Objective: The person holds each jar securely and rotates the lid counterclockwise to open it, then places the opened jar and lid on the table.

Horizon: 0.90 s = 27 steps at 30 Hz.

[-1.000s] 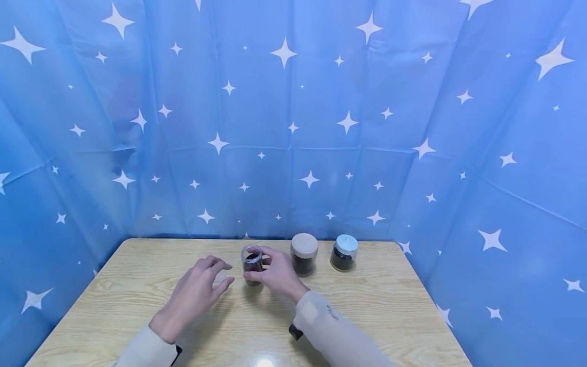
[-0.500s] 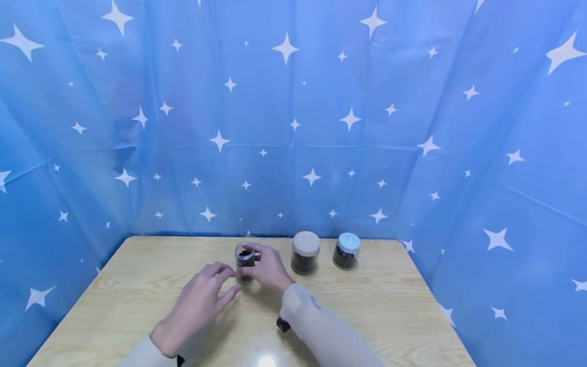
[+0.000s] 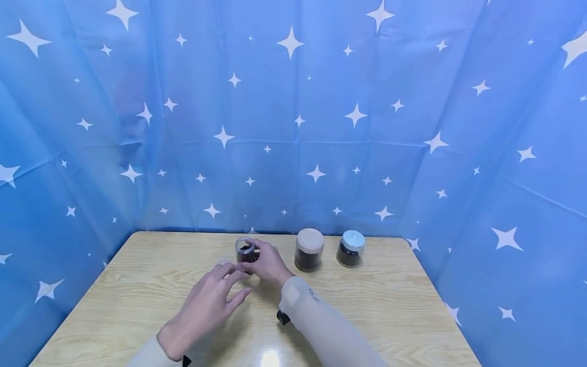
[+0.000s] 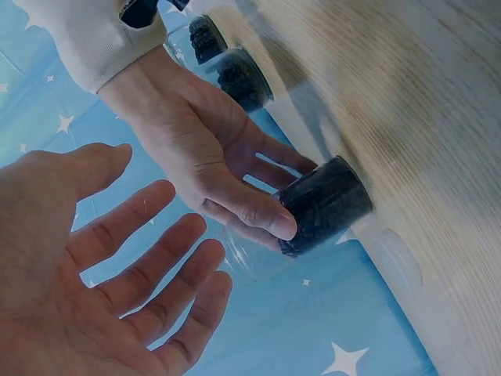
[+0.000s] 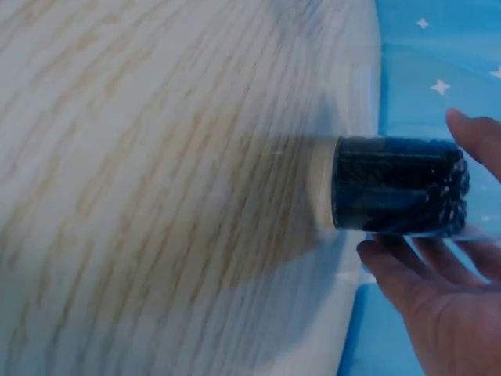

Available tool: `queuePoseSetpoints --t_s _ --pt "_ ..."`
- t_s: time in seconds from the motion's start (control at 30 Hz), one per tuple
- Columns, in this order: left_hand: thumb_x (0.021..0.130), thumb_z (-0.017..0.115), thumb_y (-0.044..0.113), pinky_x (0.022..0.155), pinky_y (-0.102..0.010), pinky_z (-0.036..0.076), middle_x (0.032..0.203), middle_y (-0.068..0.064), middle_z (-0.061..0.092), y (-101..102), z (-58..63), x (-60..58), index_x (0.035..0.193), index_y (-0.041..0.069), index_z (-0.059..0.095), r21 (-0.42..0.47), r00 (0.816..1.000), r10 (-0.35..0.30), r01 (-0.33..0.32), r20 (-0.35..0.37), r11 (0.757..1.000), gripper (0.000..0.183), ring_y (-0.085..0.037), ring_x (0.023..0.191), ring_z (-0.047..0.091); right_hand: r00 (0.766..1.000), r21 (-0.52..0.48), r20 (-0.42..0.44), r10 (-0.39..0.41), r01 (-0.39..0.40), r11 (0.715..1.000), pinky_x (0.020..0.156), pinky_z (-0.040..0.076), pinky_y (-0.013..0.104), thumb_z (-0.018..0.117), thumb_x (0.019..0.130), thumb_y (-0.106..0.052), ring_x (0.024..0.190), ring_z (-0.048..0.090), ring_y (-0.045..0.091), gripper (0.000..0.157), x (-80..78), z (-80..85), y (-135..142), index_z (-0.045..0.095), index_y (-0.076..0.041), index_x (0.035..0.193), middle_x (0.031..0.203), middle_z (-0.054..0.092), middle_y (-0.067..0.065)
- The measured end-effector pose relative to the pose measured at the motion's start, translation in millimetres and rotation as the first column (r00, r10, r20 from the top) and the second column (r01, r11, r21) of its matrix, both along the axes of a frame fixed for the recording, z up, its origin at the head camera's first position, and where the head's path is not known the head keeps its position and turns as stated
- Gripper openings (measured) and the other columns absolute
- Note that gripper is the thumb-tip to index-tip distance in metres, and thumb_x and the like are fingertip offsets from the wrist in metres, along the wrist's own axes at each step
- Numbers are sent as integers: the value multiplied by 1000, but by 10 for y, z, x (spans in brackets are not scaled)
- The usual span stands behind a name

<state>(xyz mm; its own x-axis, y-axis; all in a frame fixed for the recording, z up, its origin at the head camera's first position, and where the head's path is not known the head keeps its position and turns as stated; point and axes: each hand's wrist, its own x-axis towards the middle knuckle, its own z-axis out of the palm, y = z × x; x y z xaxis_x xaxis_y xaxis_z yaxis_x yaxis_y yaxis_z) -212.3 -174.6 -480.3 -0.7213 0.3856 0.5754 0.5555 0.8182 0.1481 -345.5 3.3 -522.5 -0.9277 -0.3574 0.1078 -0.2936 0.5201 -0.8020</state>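
Note:
An open-topped clear jar of dark, lumpy contents stands upright toward the back of the table. My right hand grips it from the right, thumb on the near side and fingers round the far side. In the right wrist view the jar's base is close to the wood. My left hand hovers just in front, fingers spread and loosely bent, holding nothing; its palm shows in the left wrist view. A pale translucent lid lies on the table beside the jar, mostly behind my left hand in the head view.
To the right of the held jar stand a larger jar with a beige-pink lid and a jar with a light blue lid, both with dark contents. A blue star-patterned curtain hangs close behind the wooden table's back edge.
My right hand has shifted the jar to the left, away from the two lidded jars. My left hand has moved slightly right, its fingertips now overlapping the right hand in the head view.

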Motion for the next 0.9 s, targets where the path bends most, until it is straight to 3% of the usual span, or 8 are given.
queuePoseSetpoints --t_s 0.17,0.5,0.67,0.9 --pt "93 100 28 85 -37 70 118 -2 83 26 7 12 116 17 88 27 1000 -23 23 6 999 28 -21 107 77 1000 -2 9 18 -18 1000 119 64 52 98 98 -25 144 75 42 79 21 63 23 61 -9 166 158 73 17" --pt "94 100 31 93 -40 70 125 -2 83 85 -16 44 120 16 87 34 999 -46 47 -23 998 32 -22 114 80 1000 -40 24 2 -1 999 124 59 59 95 99 -25 153 67 44 89 150 132 236 50 -12 175 169 64 17" --pt "94 100 31 91 -39 70 127 -5 83 136 6 66 123 16 87 33 998 -66 67 -11 997 35 -23 112 81 1000 -100 -21 -5 3 995 129 55 59 91 102 -21 155 66 43 81 220 173 406 53 -12 173 169 64 16" --pt "94 100 32 86 -39 69 132 -8 81 229 33 104 129 16 85 22 994 -105 105 6 994 41 -24 110 80 991 -144 -131 -28 9 990 132 53 50 90 104 -19 154 68 34 74 339 255 659 57 -14 170 170 64 10"
